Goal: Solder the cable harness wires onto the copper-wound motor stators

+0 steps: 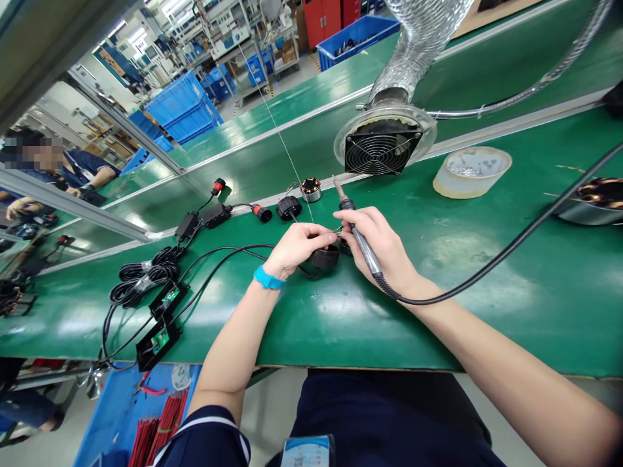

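My right hand (382,243) grips a soldering iron (364,248), its tip pointing up and away from me. The thumb and fingertips of that hand also meet thin wires (337,231). From the other side my left hand (302,245), with a blue wrist strap (268,279), pinches the same wires. Below the fingertips sits a round black housing (324,258) with a cable running left, and a small dark part under my right fingers is mostly hidden. Just beyond are a black ribbed cap (289,207) and a small copper-wound stator (311,189).
A fume fan (382,150) on a foil duct stands ahead. A tape roll (471,172) and a larger stator (598,201) lie right. Coiled black cable (146,275) and open black boxes with circuit boards (159,340) lie left. A co-worker (82,168) sits far left.
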`<state>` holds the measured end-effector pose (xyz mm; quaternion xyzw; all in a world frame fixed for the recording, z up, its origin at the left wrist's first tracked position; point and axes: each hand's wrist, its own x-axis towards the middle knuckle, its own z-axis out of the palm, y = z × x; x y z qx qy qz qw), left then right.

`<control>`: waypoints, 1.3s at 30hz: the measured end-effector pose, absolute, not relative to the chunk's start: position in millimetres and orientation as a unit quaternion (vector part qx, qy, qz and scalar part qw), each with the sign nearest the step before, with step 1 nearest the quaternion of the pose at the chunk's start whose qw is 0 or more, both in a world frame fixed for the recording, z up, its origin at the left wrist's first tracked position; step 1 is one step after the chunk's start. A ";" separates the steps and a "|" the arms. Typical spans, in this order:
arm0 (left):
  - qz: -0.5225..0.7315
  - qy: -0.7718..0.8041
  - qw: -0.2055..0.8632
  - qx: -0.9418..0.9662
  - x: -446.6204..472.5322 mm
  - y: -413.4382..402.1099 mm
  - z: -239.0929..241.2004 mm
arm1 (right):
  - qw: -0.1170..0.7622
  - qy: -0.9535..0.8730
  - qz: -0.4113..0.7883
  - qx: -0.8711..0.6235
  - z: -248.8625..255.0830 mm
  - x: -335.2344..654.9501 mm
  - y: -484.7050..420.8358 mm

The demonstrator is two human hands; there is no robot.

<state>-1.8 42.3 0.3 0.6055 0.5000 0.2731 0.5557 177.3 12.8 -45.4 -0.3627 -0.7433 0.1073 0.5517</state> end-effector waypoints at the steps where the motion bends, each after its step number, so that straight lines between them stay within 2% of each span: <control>1: 0.281 0.502 0.567 0.589 -1.3 42.9 -0.9 | 0.553 -0.743 0.109 -0.362 -45.9 176.9 13.2; 7: 0.324 0.509 0.573 0.554 2.3 44.2 -3.9 | 0.588 -0.699 0.151 -0.378 -41.0 177.9 9.3; 15: 0.327 0.517 0.589 0.528 1.8 46.1 -4.5 | 0.603 -0.629 0.255 -0.419 -42.5 178.2 9.3; 21: 0.323 0.515 0.589 0.533 3.6 44.7 -2.7 | 0.612 -0.604 0.287 -0.422 -46.5 173.4 17.2; 32: 0.314 0.534 0.540 0.569 5.2 39.2 -2.6 | 0.636 -0.578 0.273 -0.433 -34.0 178.3 -1.3; 39: 0.308 0.543 0.536 0.569 8.0 36.8 -0.1 | 0.693 -0.559 0.111 -0.443 -21.2 183.1 -11.6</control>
